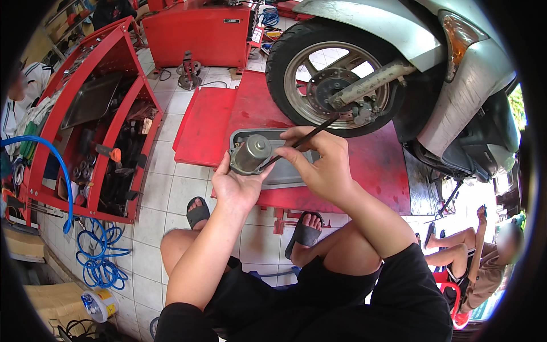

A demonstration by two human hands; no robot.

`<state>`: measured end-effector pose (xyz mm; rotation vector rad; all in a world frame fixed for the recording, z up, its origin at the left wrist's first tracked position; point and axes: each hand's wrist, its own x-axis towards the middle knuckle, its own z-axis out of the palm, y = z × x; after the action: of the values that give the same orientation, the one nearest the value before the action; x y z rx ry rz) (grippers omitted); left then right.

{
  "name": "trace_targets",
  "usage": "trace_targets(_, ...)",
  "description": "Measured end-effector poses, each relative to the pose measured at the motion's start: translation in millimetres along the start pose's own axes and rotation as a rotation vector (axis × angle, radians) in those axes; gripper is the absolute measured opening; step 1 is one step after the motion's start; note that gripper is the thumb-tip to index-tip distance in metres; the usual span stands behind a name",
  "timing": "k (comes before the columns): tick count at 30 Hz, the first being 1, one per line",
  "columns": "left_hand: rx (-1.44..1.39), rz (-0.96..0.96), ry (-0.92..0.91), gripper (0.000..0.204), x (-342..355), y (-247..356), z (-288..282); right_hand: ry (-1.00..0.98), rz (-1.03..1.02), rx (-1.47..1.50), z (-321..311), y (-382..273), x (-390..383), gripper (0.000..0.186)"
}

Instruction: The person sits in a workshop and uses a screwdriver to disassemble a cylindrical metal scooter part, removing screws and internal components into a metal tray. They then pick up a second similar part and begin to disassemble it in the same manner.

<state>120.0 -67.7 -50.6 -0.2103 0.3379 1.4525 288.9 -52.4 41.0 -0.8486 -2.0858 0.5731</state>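
Note:
My left hand point(238, 185) is palm up, its fingers around the base of a cylindrical metal motor point(253, 149), which stands with its rounded end upward. Pinched between the thumb and fingers of my right hand point(325, 159) is a thin dark rod-like tool point(312, 134). The tool slants down to the left, and its lower end meets the edge of the motor's base; the exact tip is hard to make out. Just beyond both hands, a grey metal tray point(285, 181) rests on the red platform point(364, 171), partly hidden by the motor and my hands.
A scooter's front wheel point(336, 77) stands on the platform beyond my right hand. To the left are a red tool cart point(122, 131) and a coiled blue hose point(99, 256) on the tiled floor. Another person point(484, 268) sits at the right. A red cabinet point(196, 37) stands behind.

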Motion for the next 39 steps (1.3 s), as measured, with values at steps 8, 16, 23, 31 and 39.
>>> trace_targets(8,0.027,0.0,-0.011,0.05,2,0,-1,0.014,0.038,0.115,0,3,-2,0.046)
trace_targets(16,0.022,-0.015,-0.008,0.051,1,-1,-3,0.202,0.009,0.326,17,-3,2,0.032)
trace_targets(23,-0.002,-0.027,-0.007,0.051,1,0,-1,0.107,0.032,0.161,6,1,3,0.036)
trace_targets(31,-0.027,-0.044,-0.026,0.049,3,2,-8,0.011,0.096,0.059,1,1,3,0.041)
trace_targets(39,-0.005,-0.042,-0.033,0.048,3,2,-7,0.004,0.076,0.092,1,9,1,0.041)
